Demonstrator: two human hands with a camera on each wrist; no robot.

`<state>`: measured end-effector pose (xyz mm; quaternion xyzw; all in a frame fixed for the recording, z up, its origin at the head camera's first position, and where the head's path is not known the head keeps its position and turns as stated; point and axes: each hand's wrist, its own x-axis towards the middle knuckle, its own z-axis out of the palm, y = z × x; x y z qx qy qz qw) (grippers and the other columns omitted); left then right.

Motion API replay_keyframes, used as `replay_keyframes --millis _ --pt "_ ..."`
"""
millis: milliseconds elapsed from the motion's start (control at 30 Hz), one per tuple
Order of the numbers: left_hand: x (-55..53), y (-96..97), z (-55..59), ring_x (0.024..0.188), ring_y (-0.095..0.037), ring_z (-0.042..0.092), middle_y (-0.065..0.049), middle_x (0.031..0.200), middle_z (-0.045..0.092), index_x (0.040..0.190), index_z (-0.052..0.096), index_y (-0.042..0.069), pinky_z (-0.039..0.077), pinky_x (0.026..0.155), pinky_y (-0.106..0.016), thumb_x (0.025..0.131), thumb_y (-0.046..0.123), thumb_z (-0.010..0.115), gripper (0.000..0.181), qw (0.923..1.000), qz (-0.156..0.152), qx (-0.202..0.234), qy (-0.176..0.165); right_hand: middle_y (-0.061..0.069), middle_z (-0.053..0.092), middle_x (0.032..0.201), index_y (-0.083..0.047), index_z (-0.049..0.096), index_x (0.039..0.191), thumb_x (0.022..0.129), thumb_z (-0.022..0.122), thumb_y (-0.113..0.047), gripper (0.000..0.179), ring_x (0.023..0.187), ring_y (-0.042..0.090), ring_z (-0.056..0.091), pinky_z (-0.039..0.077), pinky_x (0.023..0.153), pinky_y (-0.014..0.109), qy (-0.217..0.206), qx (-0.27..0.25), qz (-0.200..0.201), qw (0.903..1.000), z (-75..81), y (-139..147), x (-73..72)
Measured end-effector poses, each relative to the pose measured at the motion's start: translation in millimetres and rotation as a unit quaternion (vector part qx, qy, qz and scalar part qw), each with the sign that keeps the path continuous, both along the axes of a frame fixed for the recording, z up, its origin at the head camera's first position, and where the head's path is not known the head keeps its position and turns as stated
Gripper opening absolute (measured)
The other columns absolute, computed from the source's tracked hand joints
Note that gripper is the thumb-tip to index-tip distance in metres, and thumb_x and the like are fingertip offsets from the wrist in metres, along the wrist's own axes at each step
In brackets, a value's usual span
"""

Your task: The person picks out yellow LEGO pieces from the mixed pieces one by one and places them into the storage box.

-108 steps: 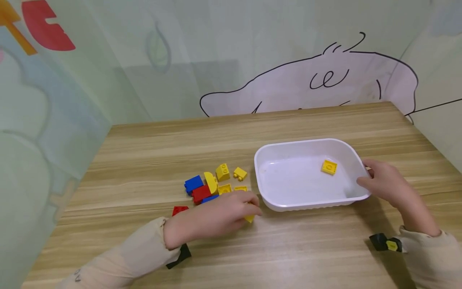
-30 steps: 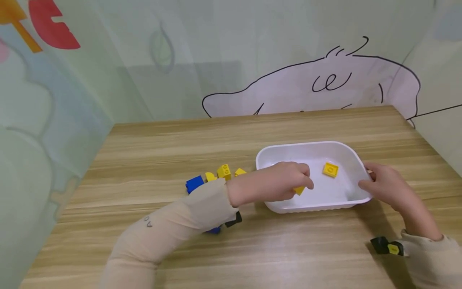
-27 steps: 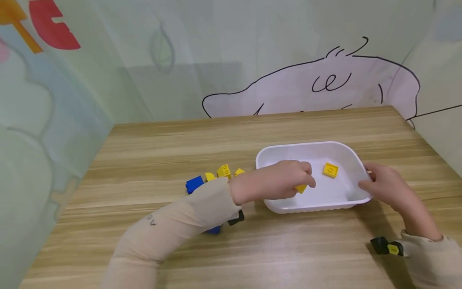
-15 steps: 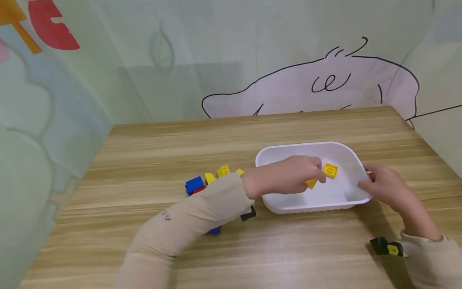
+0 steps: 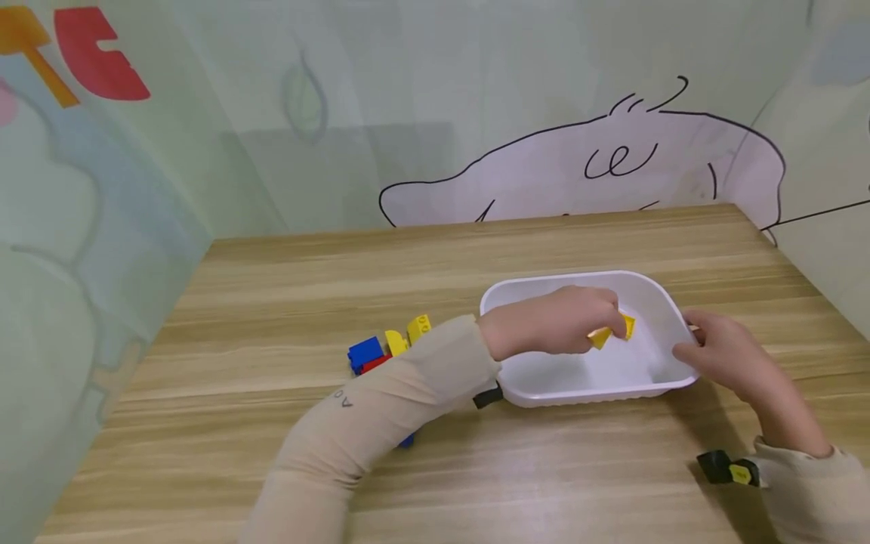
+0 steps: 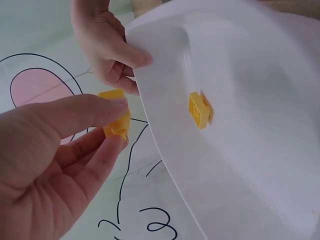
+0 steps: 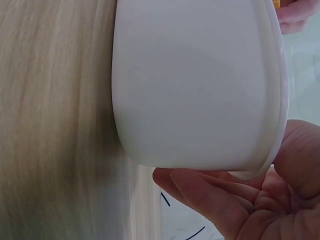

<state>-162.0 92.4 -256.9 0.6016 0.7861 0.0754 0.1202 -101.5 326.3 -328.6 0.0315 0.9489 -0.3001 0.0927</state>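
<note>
Over the white plastic basin (image 5: 557, 378), my left hand (image 5: 574, 319) pinches a yellow toy brick (image 6: 115, 116) between thumb and fingertips. Another yellow brick (image 6: 199, 111) lies on the basin floor, hollow underside showing; in the head view the left fingers partly overlap it. At the basin's right end my right hand (image 5: 730, 351) grips the rim. The right wrist view shows its thumb by the rim and its fingers (image 7: 210, 197) curled under the outer wall.
Left of the basin on the wooden table (image 5: 272, 287) sit a blue brick (image 5: 365, 353), a red brick (image 5: 374, 364), a yellow half-round brick (image 5: 396, 342) and a yellow sloped brick (image 5: 418, 328). The left sleeve (image 5: 394, 408) hides part of this group. A printed wall stands behind.
My left hand has carried the yellow brick from the pile rightward over the basin, close to the other yellow brick. My right hand has stayed at the basin's right end.
</note>
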Motion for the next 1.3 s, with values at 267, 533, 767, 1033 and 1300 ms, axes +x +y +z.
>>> replay_keyframes --millis 267,533,767,1033,1300 --pt "-8.0 9.5 -2.0 0.097 -0.011 0.049 -0.003 0.109 0.058 0.118 0.064 0.009 0.038 0.083 -0.014 0.086 -0.003 0.057 0.035 0.9999 0.006 -0.015 -0.005 0.037 0.056 0.103 0.021 0.039 0.124 0.083 0.058 -0.01 0.055 0.076 0.028 0.059 0.053 0.062 0.036 0.003 0.006 0.005 1.0 0.4 0 0.3" --pt "-12.4 17.6 -12.3 0.099 -0.012 0.049 -0.004 0.108 0.058 0.118 0.064 0.007 0.037 0.085 -0.013 0.087 -0.003 0.057 0.034 0.9996 -0.007 -0.015 -0.022 0.036 0.058 0.1 0.021 0.042 0.122 0.082 0.059 -0.006 0.051 0.074 0.027 0.059 0.052 0.058 0.034 0.021 0.0 0.009 0.9997 0.0 0 1.5" --pt "-13.7 27.8 -14.8 0.101 -0.012 0.049 -0.004 0.111 0.056 0.12 0.063 0.009 0.036 0.087 -0.013 0.088 0.001 0.058 0.034 0.9991 -0.015 -0.04 -0.005 0.036 0.058 0.099 0.021 0.041 0.122 0.082 0.059 -0.006 0.051 0.075 0.028 0.059 0.052 0.059 0.035 0.022 0.004 0.007 0.9997 1.0 -1 2.4" --pt "-17.5 35.7 -19.0 0.101 -0.011 0.048 -0.001 0.112 0.055 0.121 0.062 0.01 0.035 0.089 -0.012 0.087 0.005 0.062 0.034 0.9985 0.003 -0.048 -0.027 0.036 0.058 0.1 0.021 0.041 0.122 0.084 0.058 -0.006 0.05 0.075 0.028 0.059 0.053 0.059 0.035 0.013 -0.001 0.005 0.9999 1.8 -1 3.4" --pt "-16.3 45.9 -20.5 0.102 -0.011 0.047 0.0 0.113 0.054 0.121 0.061 0.011 0.035 0.088 -0.011 0.087 0.009 0.064 0.034 0.9973 0.0 -0.063 -0.038 0.035 0.059 0.1 0.02 0.041 0.123 0.084 0.058 -0.007 0.051 0.074 0.026 0.058 0.053 0.06 0.035 0.014 -0.004 0.007 0.9999 1.8 0 2.6"
